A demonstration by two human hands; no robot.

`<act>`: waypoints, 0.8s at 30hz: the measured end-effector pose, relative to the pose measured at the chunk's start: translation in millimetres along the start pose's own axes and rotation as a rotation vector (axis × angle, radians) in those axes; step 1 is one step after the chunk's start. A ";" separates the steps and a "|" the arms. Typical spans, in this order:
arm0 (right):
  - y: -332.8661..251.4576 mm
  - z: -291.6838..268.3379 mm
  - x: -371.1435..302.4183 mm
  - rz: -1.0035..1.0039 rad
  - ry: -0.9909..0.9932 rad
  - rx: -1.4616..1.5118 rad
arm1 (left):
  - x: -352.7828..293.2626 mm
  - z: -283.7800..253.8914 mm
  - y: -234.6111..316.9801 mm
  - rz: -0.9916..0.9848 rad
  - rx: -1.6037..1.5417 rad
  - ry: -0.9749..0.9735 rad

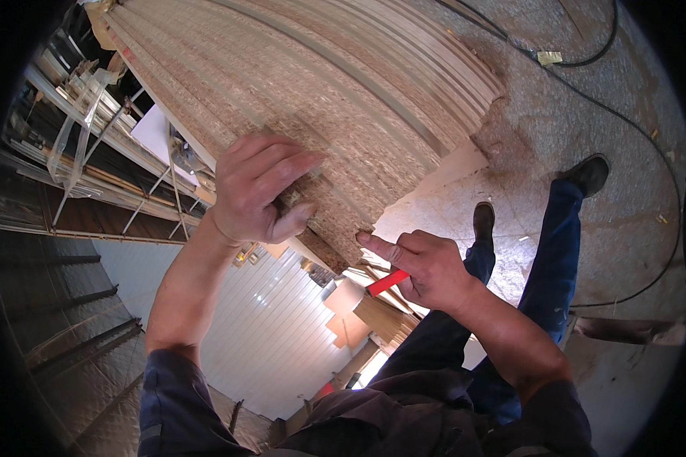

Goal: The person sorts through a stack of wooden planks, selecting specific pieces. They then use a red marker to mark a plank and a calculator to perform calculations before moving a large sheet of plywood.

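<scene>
Closest to us are our dark sleeves (179,404), with two bare forearms reaching up from them. Our left hand (261,186) is at the near edge of the stacked boards (320,91), its fingers bent and its thumb spread apart from them; we cannot tell whether it presses on the wood. Our right hand (433,268) pinches a short red tool (389,282) between thumb and curled fingers, while its index finger extends toward the corner of the stack; we cannot tell if the fingertip touches.

The boards lie just beyond our hands and fill the upper middle of the view. Their surface is brown and flecked like chipboard, crossed by long bands, paler and darker, that run side by side.

To our right, blue trousers (549,251) and dark shoes (591,175) stand on a grey, scuffed floor (587,114), where a black cable (640,129) curves, a yellowish scrap (549,58) against it. On our left, a rack (91,183) holds long strips and panels. Farther off, we see a white, ribbed surface (259,320), brown cardboard (347,329) and a bright opening (370,370).
</scene>
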State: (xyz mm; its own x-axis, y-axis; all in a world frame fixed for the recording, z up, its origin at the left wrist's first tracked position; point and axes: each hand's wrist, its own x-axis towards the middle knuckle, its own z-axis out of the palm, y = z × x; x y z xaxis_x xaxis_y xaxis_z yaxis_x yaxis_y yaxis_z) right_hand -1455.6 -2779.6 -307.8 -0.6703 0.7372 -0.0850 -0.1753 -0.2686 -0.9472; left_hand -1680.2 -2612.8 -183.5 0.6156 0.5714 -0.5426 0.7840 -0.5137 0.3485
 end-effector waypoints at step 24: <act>-104.5 -75.6 -91.0 0.771 0.028 -0.469 | -49.0 32.2 -9.8 -0.210 -0.003 0.133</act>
State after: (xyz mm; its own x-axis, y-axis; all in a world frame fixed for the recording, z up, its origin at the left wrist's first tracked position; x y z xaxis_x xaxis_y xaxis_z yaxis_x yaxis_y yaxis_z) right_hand -1321.8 -2771.7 -224.5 -0.4613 0.4740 -0.7500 0.6317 -0.4182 -0.6528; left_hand -1720.6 -2656.4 -185.0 0.4440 0.7449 -0.4980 0.8960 -0.3726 0.2414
